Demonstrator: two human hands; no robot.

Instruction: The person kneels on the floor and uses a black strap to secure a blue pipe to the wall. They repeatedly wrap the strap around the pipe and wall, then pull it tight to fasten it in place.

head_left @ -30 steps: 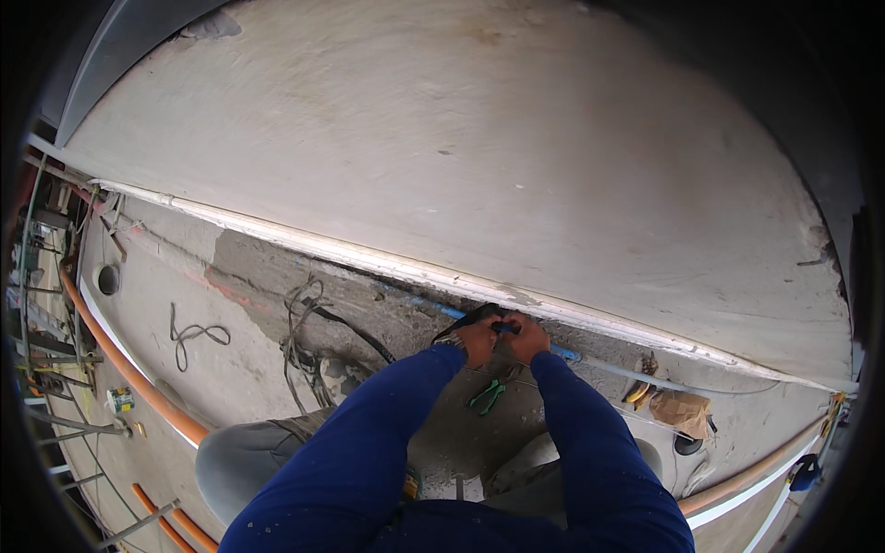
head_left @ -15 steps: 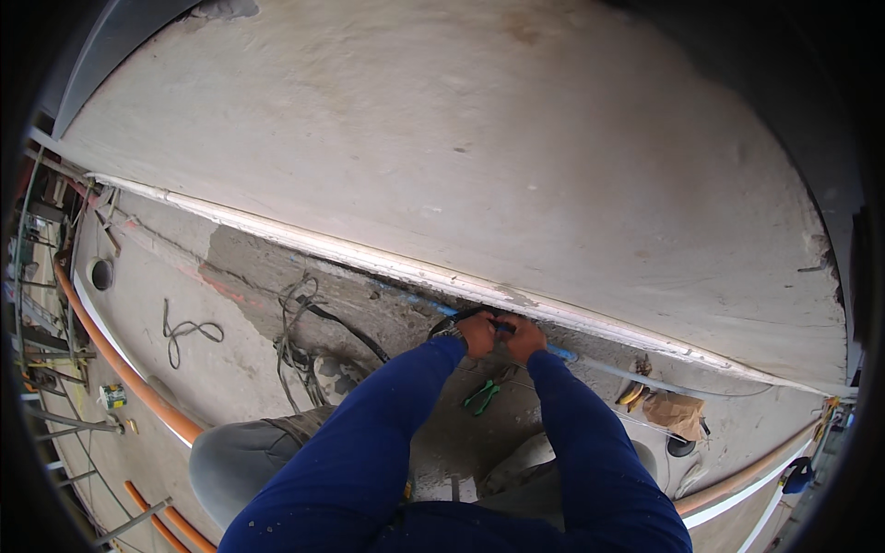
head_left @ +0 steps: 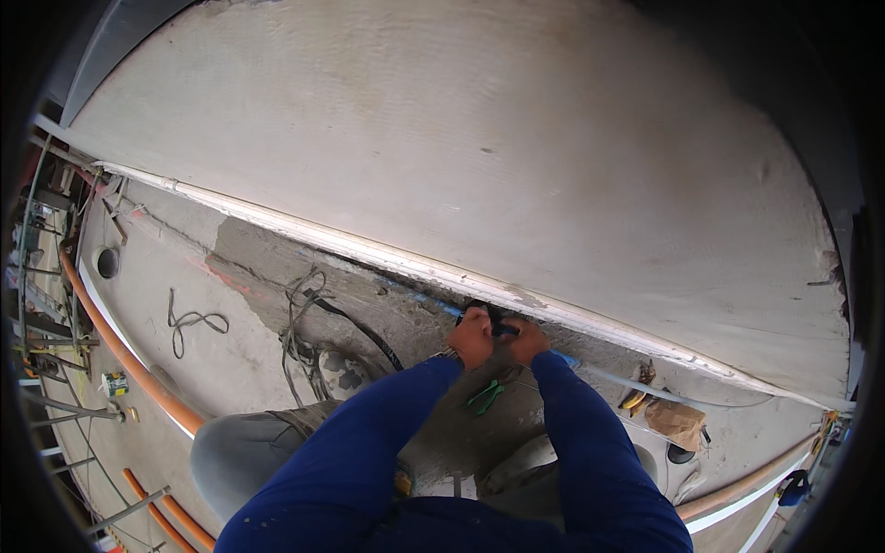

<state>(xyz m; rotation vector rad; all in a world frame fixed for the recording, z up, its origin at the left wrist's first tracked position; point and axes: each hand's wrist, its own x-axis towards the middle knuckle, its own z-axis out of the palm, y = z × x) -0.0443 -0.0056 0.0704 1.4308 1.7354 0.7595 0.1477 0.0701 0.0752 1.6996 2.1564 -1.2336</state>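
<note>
My left hand (head_left: 473, 337) and my right hand (head_left: 527, 342) are close together at the foot of the wall. Both have their fingers closed around a small black piece (head_left: 499, 324), mostly hidden by the fingers, so its kind is unclear. It sits at a blue pipe (head_left: 446, 307) that runs along the wall base and shows again right of my right hand. A pair of green-handled pliers (head_left: 485, 396) lies on the floor below my hands. Left of my left hand, a black cable (head_left: 358, 327) trails over the rough concrete.
The pale wall (head_left: 516, 175) rises ahead, with a white ledge (head_left: 369, 262) along its base. A brown paper bag (head_left: 676, 422) lies at right. Loose cord (head_left: 195, 323) and an orange pipe (head_left: 138, 369) are at left, with my knee (head_left: 241, 465) nearer.
The view has shifted slightly. My left hand has turned, with its back now more upright, and more of the black piece shows between my hands. The pliers lie where they were.
</note>
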